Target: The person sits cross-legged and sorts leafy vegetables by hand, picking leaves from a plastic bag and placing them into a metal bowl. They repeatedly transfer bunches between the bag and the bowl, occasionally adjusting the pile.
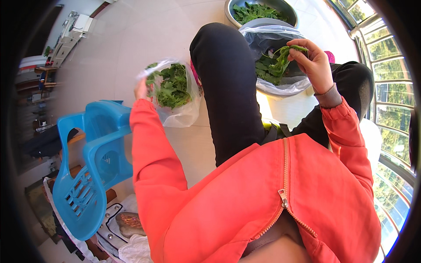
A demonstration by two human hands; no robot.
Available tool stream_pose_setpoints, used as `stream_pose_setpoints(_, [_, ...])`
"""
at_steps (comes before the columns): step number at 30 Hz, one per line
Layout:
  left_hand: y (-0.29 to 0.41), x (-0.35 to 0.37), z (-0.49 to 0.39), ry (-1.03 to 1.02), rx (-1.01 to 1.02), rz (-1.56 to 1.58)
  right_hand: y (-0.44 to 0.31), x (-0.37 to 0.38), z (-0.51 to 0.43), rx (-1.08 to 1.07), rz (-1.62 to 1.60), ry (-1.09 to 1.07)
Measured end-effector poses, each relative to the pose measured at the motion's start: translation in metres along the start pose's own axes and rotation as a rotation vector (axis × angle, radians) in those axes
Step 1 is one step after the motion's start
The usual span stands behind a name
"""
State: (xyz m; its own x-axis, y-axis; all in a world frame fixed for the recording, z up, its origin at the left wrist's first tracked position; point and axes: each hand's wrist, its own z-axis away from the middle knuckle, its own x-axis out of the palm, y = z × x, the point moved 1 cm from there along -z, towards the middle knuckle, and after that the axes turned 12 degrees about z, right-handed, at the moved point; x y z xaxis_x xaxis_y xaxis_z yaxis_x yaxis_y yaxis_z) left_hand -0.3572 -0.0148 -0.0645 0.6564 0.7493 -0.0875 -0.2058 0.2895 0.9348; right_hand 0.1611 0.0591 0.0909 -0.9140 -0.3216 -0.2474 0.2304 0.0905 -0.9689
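Note:
My right hand (312, 62) pinches a sprig of leafy greens (282, 60) between thumb and fingers. It hangs above a bin lined with a clear plastic bag (286, 88), where more greens (263, 70) lie. Off to the left, my left hand (141, 89) is at the near-left rim of a translucent plastic bag (179, 118) on the floor. Leafy greens (174, 87) fill that bag. The left fingers are blurred and partly hidden by plastic and leaves, so their grip is unclear.
A metal basin (294, 14) of greens stands beyond the lined bin. Blue plastic chairs (95, 154) are close to my left arm. My black-trousered knee (220, 42) rises between the two bags. Barred windows (391, 79) run along the right, and a shoe (128, 223) lies lower left.

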Motion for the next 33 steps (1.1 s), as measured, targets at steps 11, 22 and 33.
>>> stream_pose_setpoints(11, [-0.054, 0.037, 0.003, 0.068, 0.477, -0.463, 0.019, -0.003, -0.005, 0.161, 0.100, 0.093])
stream_pose_setpoints(22, [-0.127, 0.039, -0.079, 0.195, 0.208, -0.831, 0.028, 0.010, -0.035, 0.276, 0.242, 0.116])
stream_pose_setpoints(33, [-0.168, 0.048, -0.130, 0.167, -0.112, -0.892, 0.029, 0.018, -0.046, 0.381, 0.273, 0.141])
